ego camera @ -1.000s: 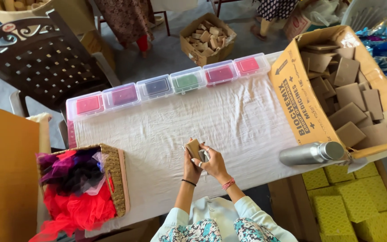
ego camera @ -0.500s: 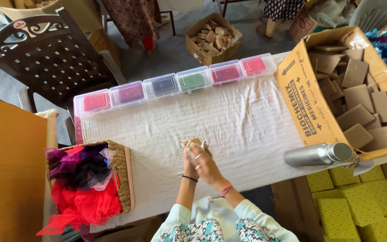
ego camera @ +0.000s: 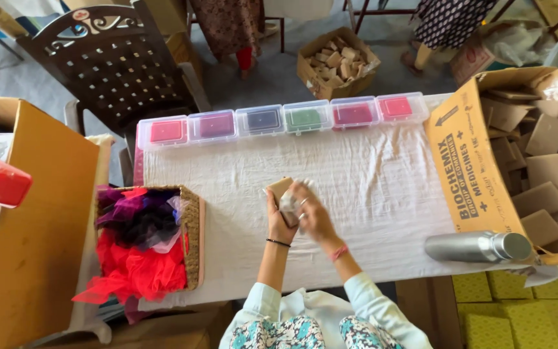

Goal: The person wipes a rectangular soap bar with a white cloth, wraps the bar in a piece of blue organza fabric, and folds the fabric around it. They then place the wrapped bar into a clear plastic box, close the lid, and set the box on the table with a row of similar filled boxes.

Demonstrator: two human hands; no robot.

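My left hand [ego camera: 279,216] grips a small tan block [ego camera: 278,188], held upright just above the white cloth [ego camera: 369,194] that covers the table. My right hand [ego camera: 311,210] presses against the block's right side, holding a thin pale sheet or pouch [ego camera: 289,201] over it; the sheet is blurred. Both hands meet near the table's middle, close to the front edge.
A row of clear lidded boxes [ego camera: 263,120] with coloured contents lines the far edge. A wicker basket [ego camera: 195,232] of red and purple net fabric sits left, a steel bottle [ego camera: 476,246] and a large carton [ego camera: 473,161] of tan pieces right. A brown chair [ego camera: 114,64] stands beyond.
The hands have stayed together on the block, working it over the cloth and lifting slightly. The camera view has shifted a little to the left.
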